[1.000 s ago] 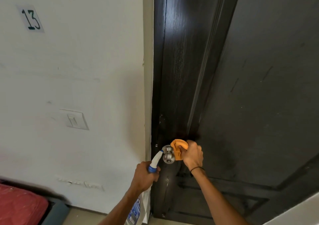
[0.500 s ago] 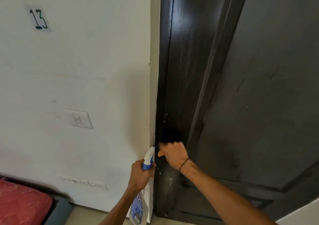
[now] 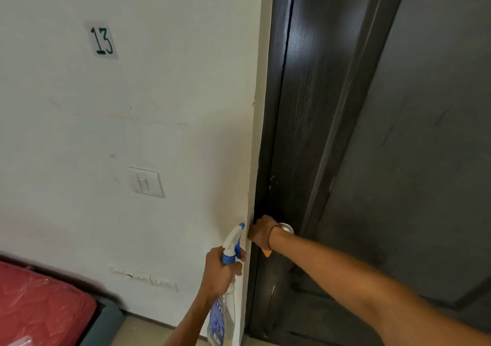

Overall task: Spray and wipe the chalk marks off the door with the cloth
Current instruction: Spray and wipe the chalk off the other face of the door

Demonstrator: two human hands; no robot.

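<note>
The dark brown door (image 3: 398, 159) fills the right half of the view. My right hand (image 3: 261, 232) is closed on the orange cloth (image 3: 266, 252) and presses against the door's left edge, just left of the metal knob (image 3: 286, 228). Only a small corner of the cloth shows below the hand. My left hand (image 3: 220, 274) grips the neck of a clear spray bottle (image 3: 221, 313) with a white and blue nozzle (image 3: 235, 238), held beside the white wall corner. Faint scratches show on the door panel; I cannot make out chalk marks.
A white wall (image 3: 132, 120) on the left carries a label reading 13 (image 3: 102, 40) and a light switch (image 3: 145, 182). A red plastic-wrapped mattress (image 3: 39, 306) lies at the lower left on the floor.
My right hand slid with the cloth from the knob leftward to the door's edge, uncovering the knob. The view shifted left. The left hand keeps hold of the bottle.
</note>
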